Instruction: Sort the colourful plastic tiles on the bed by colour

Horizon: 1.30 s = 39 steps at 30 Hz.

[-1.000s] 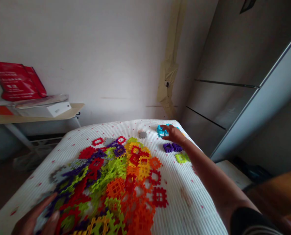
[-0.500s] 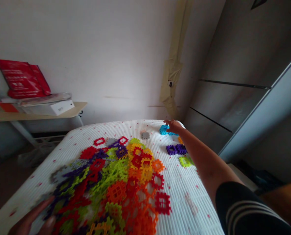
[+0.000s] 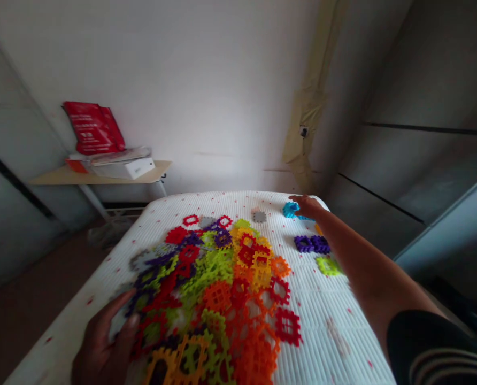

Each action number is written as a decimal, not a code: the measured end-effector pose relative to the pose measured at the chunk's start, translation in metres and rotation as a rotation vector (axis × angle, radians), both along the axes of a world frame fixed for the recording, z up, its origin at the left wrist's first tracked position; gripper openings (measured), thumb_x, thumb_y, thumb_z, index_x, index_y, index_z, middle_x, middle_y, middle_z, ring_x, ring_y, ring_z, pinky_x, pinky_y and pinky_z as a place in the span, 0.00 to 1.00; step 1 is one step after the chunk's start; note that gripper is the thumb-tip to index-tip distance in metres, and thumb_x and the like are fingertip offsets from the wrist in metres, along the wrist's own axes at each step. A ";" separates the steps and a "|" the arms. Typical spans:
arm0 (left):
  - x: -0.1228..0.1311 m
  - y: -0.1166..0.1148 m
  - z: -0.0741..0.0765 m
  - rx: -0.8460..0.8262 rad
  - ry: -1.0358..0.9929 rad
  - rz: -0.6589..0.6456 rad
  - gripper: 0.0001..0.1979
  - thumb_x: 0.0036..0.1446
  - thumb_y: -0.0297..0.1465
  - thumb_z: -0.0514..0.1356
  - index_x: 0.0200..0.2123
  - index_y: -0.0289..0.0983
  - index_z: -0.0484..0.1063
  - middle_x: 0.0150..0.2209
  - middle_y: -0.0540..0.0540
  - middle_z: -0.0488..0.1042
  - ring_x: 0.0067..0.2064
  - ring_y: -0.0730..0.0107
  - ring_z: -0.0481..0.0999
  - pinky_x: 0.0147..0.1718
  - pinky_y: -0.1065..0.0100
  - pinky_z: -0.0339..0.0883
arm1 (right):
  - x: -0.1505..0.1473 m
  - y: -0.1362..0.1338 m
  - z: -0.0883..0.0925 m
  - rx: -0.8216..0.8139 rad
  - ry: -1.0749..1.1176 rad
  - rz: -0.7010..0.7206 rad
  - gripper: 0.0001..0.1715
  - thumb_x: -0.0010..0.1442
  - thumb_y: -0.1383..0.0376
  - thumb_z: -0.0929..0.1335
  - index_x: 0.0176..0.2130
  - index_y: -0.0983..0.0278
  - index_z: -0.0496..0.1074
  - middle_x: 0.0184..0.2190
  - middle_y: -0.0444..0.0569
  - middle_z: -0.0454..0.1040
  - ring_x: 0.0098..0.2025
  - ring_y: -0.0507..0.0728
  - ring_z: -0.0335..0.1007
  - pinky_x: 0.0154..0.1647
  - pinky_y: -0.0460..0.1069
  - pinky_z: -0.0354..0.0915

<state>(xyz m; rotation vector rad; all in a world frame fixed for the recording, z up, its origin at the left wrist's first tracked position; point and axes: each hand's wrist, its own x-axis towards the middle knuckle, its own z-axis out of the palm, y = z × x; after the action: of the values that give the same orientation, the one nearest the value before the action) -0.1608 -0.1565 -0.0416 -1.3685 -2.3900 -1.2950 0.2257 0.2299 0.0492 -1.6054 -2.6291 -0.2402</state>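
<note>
Spanning the top of the frame, a pale wall (image 3: 222, 80) meets dark cabinet panels (image 3: 407, 182) on the right. Below lies a bed-like surface under a white ribbed cover (image 3: 318, 315) dotted with red. A loose pile of plastic notched pieces (image 3: 218, 262) fills the lower middle of the frame, mixing red, orange, yellow, lime, purple and grey.

From the lower right, the person's right forearm (image 3: 370, 278), bare below a black striped sleeve (image 3: 418, 342), stretches towards the cover's far edge. At the left, beyond the cover, a side table (image 3: 54, 176) carries a red bag (image 3: 90, 128) on top of a white box (image 3: 140, 168).

In the lower left, the left hand (image 3: 102, 337) is at the pile's near-left edge, thumb and forefinger spread apart, with nothing seen between them as held. Right of centre, the smaller-looking right hand (image 3: 310, 206) is at a cluster of blue pieces (image 3: 290, 209); whether its fingers grip any cannot be told.

Nearer the viewer sit two purple groups (image 3: 312, 244), side by side, then lime pieces (image 3: 327, 266), partly behind the forearm. A single grey piece (image 3: 259, 216) lies apart, and a sliver of yellow-orange (image 3: 318, 229) peeks out beside the arm.

Judging by this layout, only a small share is grouped by colour at the right; most pieces are still mixed.
</note>
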 end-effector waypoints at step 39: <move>0.004 0.006 -0.006 -0.035 0.130 -0.377 0.15 0.55 0.37 0.54 0.43 0.38 0.72 0.47 0.42 0.73 0.49 0.59 0.69 0.50 0.54 0.62 | -0.057 -0.238 -0.080 -0.299 0.798 0.096 0.22 0.54 0.61 0.64 0.49 0.63 0.70 0.40 0.52 0.75 0.34 0.56 0.72 0.35 0.49 0.68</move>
<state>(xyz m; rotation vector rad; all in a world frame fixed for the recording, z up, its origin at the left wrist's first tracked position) -0.1565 -0.1509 -0.0480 -1.9191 -2.1486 -1.1941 0.1687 -0.0081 -0.0311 -1.2510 -2.1412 0.6832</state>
